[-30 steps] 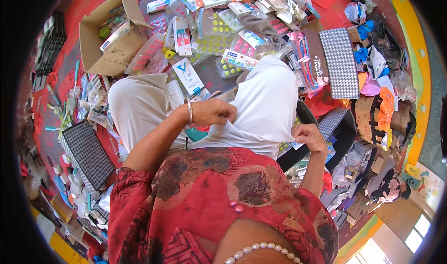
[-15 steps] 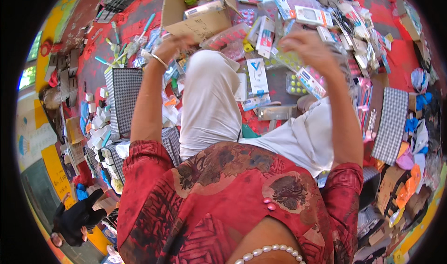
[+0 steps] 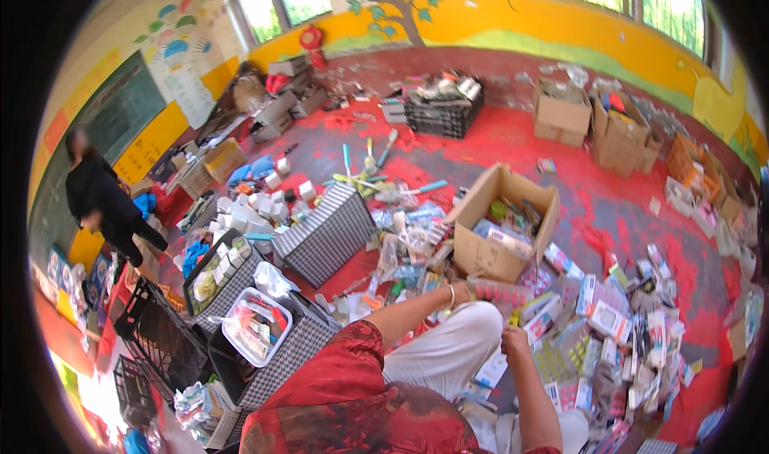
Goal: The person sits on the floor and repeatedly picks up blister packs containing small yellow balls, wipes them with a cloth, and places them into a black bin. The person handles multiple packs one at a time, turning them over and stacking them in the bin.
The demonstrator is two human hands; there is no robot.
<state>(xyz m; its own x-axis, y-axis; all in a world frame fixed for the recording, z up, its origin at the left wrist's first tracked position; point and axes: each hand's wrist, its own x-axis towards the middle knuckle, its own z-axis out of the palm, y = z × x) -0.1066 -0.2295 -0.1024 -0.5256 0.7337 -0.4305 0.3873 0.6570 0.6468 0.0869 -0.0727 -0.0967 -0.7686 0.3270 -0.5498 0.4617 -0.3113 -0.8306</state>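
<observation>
Reaching forward past the white-trousered knee (image 3: pixel 448 350), the left hand (image 3: pixel 462 291) sits at the near edge of a clear plastic packet (image 3: pixel 501 294), its arm stretched out, a bracelet at the wrist; whether its fingers close on the packet cannot be told. At four o'clock from it the right hand (image 3: pixel 514 343) hangs over the knee with the wrist bent down and fingers curled, its grasp unclear. An open cardboard box (image 3: pixel 498 228) stands at twelve o'clock of the packet, on the red floor (image 3: pixel 609 205). Small packaged goods (image 3: pixel 609 326) lie scattered at three o'clock.
</observation>
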